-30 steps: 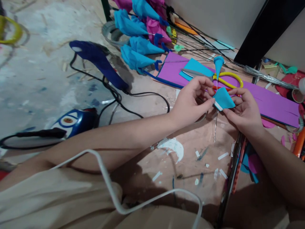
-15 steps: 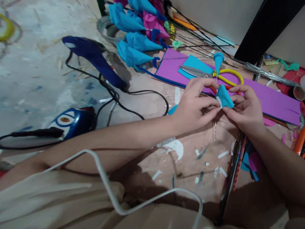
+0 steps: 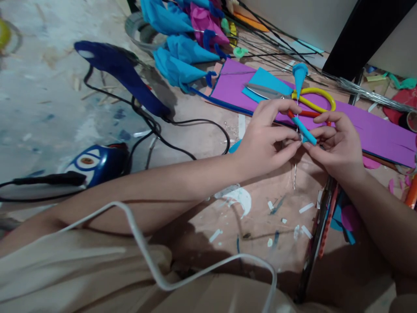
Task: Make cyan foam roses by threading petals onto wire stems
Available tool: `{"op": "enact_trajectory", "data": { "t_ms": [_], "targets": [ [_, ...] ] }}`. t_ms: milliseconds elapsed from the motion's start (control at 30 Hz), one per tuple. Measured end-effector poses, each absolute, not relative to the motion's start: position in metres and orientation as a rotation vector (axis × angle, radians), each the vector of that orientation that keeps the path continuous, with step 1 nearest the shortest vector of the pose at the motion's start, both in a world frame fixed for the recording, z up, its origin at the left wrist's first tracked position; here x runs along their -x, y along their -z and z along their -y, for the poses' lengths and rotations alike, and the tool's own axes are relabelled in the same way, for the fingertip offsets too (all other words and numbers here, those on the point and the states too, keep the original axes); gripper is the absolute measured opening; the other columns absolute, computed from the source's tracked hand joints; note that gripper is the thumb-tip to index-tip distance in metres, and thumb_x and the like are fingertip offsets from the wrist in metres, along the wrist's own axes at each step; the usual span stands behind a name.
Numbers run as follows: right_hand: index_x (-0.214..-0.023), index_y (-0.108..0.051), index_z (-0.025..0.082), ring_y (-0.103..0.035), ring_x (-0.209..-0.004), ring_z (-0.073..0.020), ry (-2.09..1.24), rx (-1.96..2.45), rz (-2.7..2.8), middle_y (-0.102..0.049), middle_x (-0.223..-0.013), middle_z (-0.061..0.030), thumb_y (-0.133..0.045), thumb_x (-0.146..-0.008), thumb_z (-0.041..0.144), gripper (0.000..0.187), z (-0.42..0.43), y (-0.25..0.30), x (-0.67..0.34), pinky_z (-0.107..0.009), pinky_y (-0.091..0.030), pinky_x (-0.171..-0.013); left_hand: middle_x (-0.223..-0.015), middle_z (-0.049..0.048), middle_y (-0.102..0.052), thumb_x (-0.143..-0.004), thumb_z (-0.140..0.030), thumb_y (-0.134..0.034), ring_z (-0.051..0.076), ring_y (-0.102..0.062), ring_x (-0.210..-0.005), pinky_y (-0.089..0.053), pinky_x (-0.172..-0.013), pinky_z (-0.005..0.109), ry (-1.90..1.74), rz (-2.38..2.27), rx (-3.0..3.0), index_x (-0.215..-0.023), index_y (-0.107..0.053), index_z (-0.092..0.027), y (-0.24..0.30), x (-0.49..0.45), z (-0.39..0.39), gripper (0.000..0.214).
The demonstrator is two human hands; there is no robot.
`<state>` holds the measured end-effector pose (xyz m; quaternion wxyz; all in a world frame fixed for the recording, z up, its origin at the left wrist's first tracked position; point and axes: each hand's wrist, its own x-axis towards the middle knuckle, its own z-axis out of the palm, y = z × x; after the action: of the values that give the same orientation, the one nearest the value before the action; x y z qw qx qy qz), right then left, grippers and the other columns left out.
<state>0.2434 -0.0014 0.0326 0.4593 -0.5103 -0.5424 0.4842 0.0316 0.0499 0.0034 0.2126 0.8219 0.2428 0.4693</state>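
Between my two hands is a small blue craft-sheet piece (image 3: 304,130), seen nearly edge-on as a narrow strip. My left hand (image 3: 265,137) pinches its near end with thumb and fingers. From the right, my right hand (image 3: 342,148) grips the same piece between thumb and fingers. A thin wire (image 3: 295,174) runs upright through the fingers and carries a small blue cone-shaped bud (image 3: 299,74) at its top. Scissors (image 3: 316,93) with one yellow and one red handle lie just behind the hands, the red handle partly hidden by fingers.
Purple sheets (image 3: 374,134) lie under the scissors with a blue sheet (image 3: 260,84). Blue and pink paper flowers (image 3: 180,71) rest at the back. A dark blue corded tool (image 3: 120,78) is on the left, its black cable (image 3: 208,121) looping nearby. A bundle of wires (image 3: 368,93) lies right.
The blue piece has turned from showing its broad face to a narrow edge between my fingers. Both hands stay close together; the view has shifted slightly.
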Motion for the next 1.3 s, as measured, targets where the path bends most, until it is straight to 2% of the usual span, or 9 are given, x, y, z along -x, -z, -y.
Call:
{"op": "enact_trajectory", "data": {
  "t_ms": [233,400,533,667,967,1133,1300],
  "targets": [
    [-0.111,-0.056,0.03,-0.063,-0.063,-0.0136,-1.195,1.25,1.348,-0.078,-0.084,0.0054,-0.089,-0.078,0.02,0.047,0.0011,-0.0335,-0.2442,-0.029,-0.047,-0.058,-0.137,0.0096,-0.074,-0.097,-0.033,-0.077,0.03,-0.071,-0.127,-0.065,-0.097,0.056,-1.303,-0.693,-2.333,-0.094,-0.081,-0.031,-0.0011,-0.031,-0.0513,0.005],
    [-0.112,-0.056,0.03,-0.063,-0.061,-0.0131,-1.192,1.239,1.368,-0.077,-0.083,0.0057,-0.091,-0.08,0.026,0.048,0.0006,-0.0332,-0.2446,-0.028,-0.049,-0.055,-0.136,0.0104,-0.076,-0.099,-0.031,-0.075,0.028,-0.072,-0.127,-0.068,-0.093,0.05,-1.294,-0.749,-2.363,-0.092,-0.082,-0.028,-0.0028,-0.0309,-0.0498,0.01],
    [-0.112,-0.056,0.031,-0.065,-0.062,-0.013,-1.188,1.227,1.37,-0.08,-0.084,0.0056,-0.09,-0.081,0.022,0.047,0.0007,-0.0307,-0.2456,-0.027,-0.051,-0.056,-0.133,0.012,-0.076,-0.098,-0.028,-0.078,0.028,-0.073,-0.125,-0.069,-0.093,0.049,-1.355,-0.673,-2.361,-0.093,-0.082,-0.026,-0.0032,-0.031,-0.0503,0.007],
    [-0.111,-0.057,0.03,-0.063,-0.06,-0.0114,-1.193,1.209,1.37,-0.081,-0.082,0.007,-0.087,-0.077,0.015,0.048,0.0004,-0.0292,-0.2465,-0.024,-0.048,-0.053,-0.13,0.0126,-0.077,-0.096,-0.026,-0.08,0.028,-0.074,-0.124,-0.069,-0.096,0.051,-1.339,-0.694,-2.336,-0.089,-0.081,-0.024,-0.0046,-0.032,-0.0495,0.008],
    [-0.112,-0.058,0.03,-0.063,-0.057,-0.0104,-1.202,1.203,1.371,-0.08,-0.081,0.0078,-0.09,-0.074,0.014,0.053,0.0,-0.0305,-0.2459,-0.024,-0.049,-0.052,-0.13,0.0087,-0.079,-0.095,-0.026,-0.078,0.03,-0.074,-0.122,-0.065,-0.101,0.059,-1.324,-0.718,-2.368,-0.085,-0.079,-0.027,-0.003,-0.0335,-0.0503,0.01],
    [-0.113,-0.059,0.03,-0.066,-0.059,-0.0118,-1.204,1.244,1.354,-0.08,-0.082,0.0073,-0.093,-0.076,0.019,0.051,0.0009,-0.03,-0.2469,-0.025,-0.052,-0.054,-0.127,0.0106,-0.078,-0.093,-0.023,-0.08,0.029,-0.075,-0.119,-0.067,-0.098,0.055,-1.413,-0.61,-2.352,-0.084,-0.077,-0.024,-0.0013,-0.0342,-0.0516,0.009],
    [-0.114,-0.06,0.03,-0.069,-0.063,-0.0142,-1.18,1.253,1.35,-0.081,-0.084,0.0059,-0.093,-0.077,0.022,0.05,0.0008,-0.0273,-0.2479,-0.028,-0.057,-0.056,-0.133,0.008,-0.077,-0.096,-0.021,-0.075,0.029,-0.073,-0.126,-0.064,-0.106,0.058,-1.259,-0.737,-2.284,-0.088,-0.079,-0.026,-0.0042,-0.0336,-0.0491,0.01]
  ]
}}
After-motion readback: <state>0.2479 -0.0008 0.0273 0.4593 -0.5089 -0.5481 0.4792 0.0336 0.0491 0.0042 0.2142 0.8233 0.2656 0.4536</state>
